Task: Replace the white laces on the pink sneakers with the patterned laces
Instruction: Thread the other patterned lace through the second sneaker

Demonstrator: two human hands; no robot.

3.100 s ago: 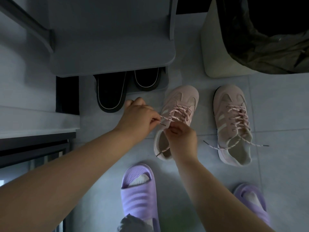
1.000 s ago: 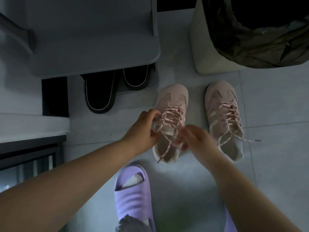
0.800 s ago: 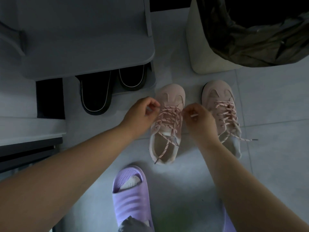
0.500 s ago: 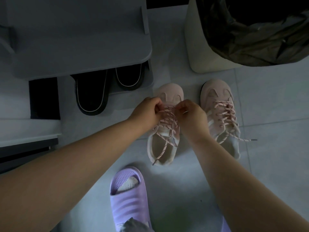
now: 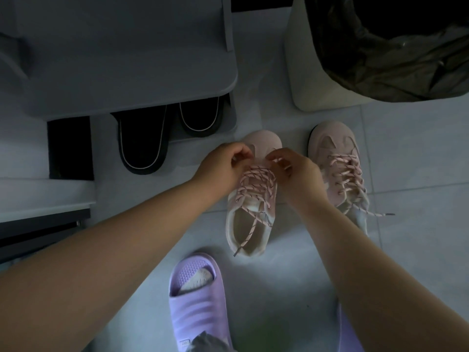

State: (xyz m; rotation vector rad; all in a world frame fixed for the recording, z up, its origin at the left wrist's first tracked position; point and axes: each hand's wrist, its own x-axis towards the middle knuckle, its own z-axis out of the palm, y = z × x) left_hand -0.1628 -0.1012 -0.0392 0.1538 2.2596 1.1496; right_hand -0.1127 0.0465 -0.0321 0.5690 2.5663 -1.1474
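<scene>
Head view, dim light. Both hands have moved up the left pink sneaker (image 5: 250, 199) since about 1 s ago: then they sat at the mid and lower eyelets, now the left hand (image 5: 223, 165) and right hand (image 5: 295, 168) are pinched together at the toe-end rows, each closed on a strand of the patterned lace (image 5: 256, 185). I judge this as snugging the lacing row by row from the toe, not threading; exactly which strand each finger holds I cannot tell. The lace already crosses every visible eyelet pair, and 1 free end (image 5: 242, 243) trails over the heel opening toward the near side of the tiled floor (image 5: 418, 153). The right pink sneaker (image 5: 337, 171) sits just beside it, toward the bin (image 5: 302, 72), fully laced in the same pattern with an end (image 5: 378, 214) lying loose on the floor. No white laces visible anywhere in frame. Reading: replacement essentially done on both shoes; remaining work looks like evening tension and tying. My purple slide (image 5: 198, 301) stands near the sneaker's heel.
</scene>
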